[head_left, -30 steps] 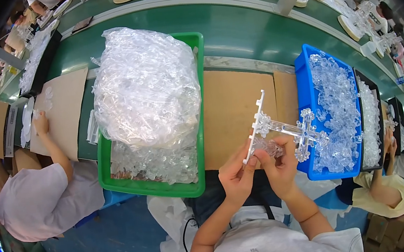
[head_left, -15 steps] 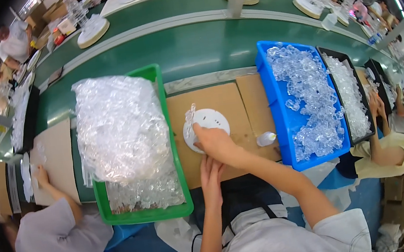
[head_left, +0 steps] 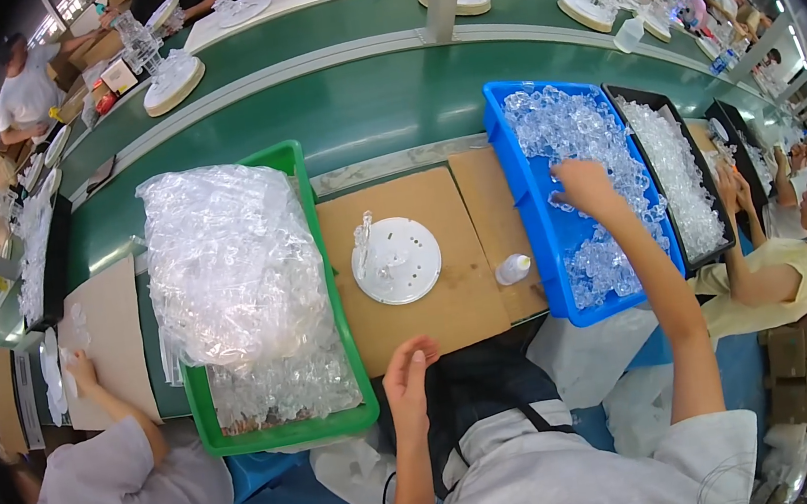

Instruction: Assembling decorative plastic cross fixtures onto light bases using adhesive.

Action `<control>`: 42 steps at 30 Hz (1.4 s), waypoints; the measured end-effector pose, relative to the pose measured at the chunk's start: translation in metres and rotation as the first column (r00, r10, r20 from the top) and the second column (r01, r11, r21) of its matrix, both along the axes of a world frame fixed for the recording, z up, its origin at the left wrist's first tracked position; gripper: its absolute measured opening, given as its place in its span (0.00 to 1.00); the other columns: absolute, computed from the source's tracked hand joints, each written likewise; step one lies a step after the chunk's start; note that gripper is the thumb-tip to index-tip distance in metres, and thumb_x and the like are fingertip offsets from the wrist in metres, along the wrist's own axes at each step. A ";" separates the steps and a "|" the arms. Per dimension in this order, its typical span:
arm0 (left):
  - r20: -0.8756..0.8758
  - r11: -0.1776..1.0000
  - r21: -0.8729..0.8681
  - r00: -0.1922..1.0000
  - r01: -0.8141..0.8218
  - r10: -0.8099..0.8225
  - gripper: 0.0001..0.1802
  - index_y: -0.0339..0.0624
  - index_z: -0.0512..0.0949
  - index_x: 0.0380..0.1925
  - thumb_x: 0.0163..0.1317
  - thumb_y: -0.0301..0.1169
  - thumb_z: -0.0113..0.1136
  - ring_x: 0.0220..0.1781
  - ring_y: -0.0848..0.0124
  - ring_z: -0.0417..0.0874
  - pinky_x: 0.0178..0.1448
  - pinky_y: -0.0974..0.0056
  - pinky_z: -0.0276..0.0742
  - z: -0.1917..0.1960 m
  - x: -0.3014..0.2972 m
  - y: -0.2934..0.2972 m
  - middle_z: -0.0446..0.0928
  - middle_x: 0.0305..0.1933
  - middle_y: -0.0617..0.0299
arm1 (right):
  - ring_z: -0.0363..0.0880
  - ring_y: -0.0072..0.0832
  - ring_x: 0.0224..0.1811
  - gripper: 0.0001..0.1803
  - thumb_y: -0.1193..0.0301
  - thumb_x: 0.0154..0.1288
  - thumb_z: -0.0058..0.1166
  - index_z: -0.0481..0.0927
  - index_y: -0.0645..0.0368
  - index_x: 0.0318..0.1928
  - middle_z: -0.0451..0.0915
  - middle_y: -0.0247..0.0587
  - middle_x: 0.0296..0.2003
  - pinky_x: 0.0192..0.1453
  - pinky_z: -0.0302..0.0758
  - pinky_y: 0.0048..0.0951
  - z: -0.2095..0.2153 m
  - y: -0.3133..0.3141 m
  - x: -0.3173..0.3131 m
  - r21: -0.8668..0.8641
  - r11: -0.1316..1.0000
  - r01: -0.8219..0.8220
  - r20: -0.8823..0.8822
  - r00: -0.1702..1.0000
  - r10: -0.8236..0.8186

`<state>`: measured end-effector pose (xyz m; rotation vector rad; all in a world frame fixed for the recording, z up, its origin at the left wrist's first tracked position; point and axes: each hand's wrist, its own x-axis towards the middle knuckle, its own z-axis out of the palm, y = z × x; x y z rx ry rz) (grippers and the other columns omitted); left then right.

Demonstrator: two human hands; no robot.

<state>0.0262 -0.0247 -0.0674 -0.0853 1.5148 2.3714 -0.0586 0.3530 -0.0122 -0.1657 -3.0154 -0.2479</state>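
At the blue bin (head_left: pixel 527 207), right hand (head_left: pixel 585 184), grasp partly hidden, contents impossible to tell, left hand (head_left: pixel 409 377) loosely spread

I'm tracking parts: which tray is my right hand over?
The blue tray; your right hand is over neither the green tray nor the neighbouring black tray.

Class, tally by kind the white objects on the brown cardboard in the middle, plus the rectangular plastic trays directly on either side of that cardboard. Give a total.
White round flat plate with small holes: 1
Small white plastic bottle: 1
Green rectangular plastic tray: 1
Blue rectangular plastic tray: 1
Total: 4
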 end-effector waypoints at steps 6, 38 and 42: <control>-0.054 0.998 -0.064 0.999 -0.008 0.004 0.15 0.31 0.74 0.50 0.67 0.28 0.49 0.47 0.68 0.80 0.52 0.63 0.77 0.009 0.003 0.005 0.79 0.43 0.55 | 0.79 0.40 0.37 0.12 0.68 0.48 0.64 0.81 0.54 0.35 0.80 0.41 0.34 0.38 0.76 0.39 0.018 -0.036 0.017 -0.119 0.989 -0.084 -0.057 0.995 0.077; -0.617 0.409 -0.772 0.728 -0.487 -0.298 0.23 0.40 0.72 0.56 0.58 0.25 0.56 0.61 0.50 0.68 0.62 0.52 0.66 -0.038 -0.040 0.013 0.68 0.58 0.49 | 0.76 0.31 0.27 0.10 0.72 0.52 0.64 0.81 0.59 0.36 0.75 0.42 0.28 0.34 0.73 0.29 -0.051 -0.204 -0.009 -0.902 0.411 -0.128 -0.113 0.992 0.062; -0.575 0.312 -0.817 0.713 -0.484 -0.401 0.27 0.42 0.68 0.59 0.59 0.30 0.58 0.64 0.49 0.64 0.65 0.47 0.61 -0.040 -0.043 0.017 0.66 0.59 0.46 | 0.76 0.31 0.29 0.12 0.71 0.52 0.64 0.81 0.57 0.39 0.75 0.42 0.28 0.35 0.73 0.29 -0.053 -0.202 -0.008 -0.903 0.414 -0.115 -0.094 0.993 0.071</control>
